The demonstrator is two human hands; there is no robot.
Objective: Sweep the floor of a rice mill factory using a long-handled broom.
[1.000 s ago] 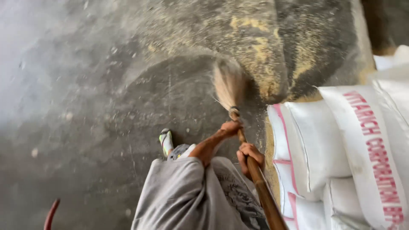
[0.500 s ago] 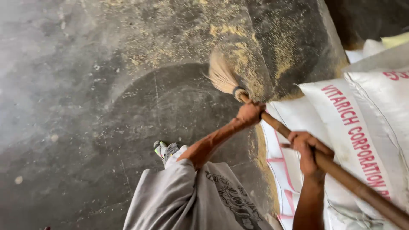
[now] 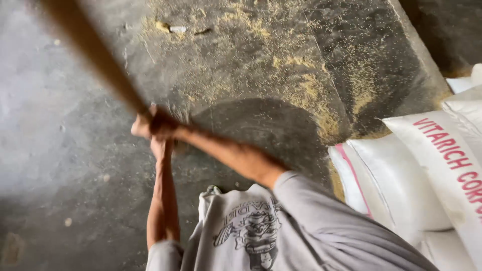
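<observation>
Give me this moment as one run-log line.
right hand: grips broom handle | left hand: on handle, just below | floor: yellow grain dust scattered | white sacks: stacked at right

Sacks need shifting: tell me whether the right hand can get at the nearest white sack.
Probably not now: the right hand grips the broom handle, across the body from the white sack.

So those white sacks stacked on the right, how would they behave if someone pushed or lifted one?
The white sacks bulge full and sag into each other, so probably heavy and slumping rather than stiff. Their woven skin looks smooth, perhaps slippery to grip. Lying flat and stacked, they seem unlikely to roll or tip; a push would likely drag them across the gritty floor.
</observation>
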